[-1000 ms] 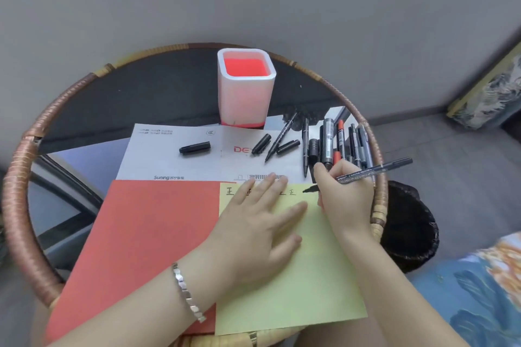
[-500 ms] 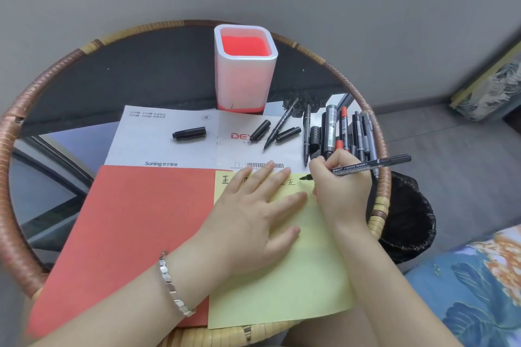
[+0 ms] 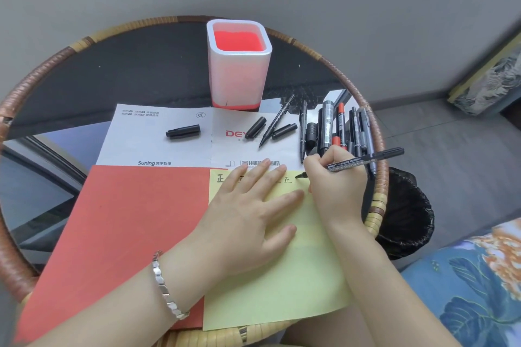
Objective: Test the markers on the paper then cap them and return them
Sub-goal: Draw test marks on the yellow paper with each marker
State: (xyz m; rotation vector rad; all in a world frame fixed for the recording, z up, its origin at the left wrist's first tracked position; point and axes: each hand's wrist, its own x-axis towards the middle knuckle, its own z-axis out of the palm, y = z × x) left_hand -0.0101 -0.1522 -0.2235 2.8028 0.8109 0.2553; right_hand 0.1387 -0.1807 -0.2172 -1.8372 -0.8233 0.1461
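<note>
Table (image 3: 127, 73), yellow paper (image 3: 282, 276): marker (image 3: 363, 160) in right hand (image 3: 335, 186), tip beside left hand (image 3: 248, 214).

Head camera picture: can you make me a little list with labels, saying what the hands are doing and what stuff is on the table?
left hand: pressed flat on the yellow paper
right hand: grips a black marker, uncapped tip at the paper's top edge
written marks: a row along the yellow paper's top
red paper: left of the yellow paper
pen cup: upright at the back, no markers showing inside
other markers: piled by the table edge, right side
loose cap: on the white sheet
</note>
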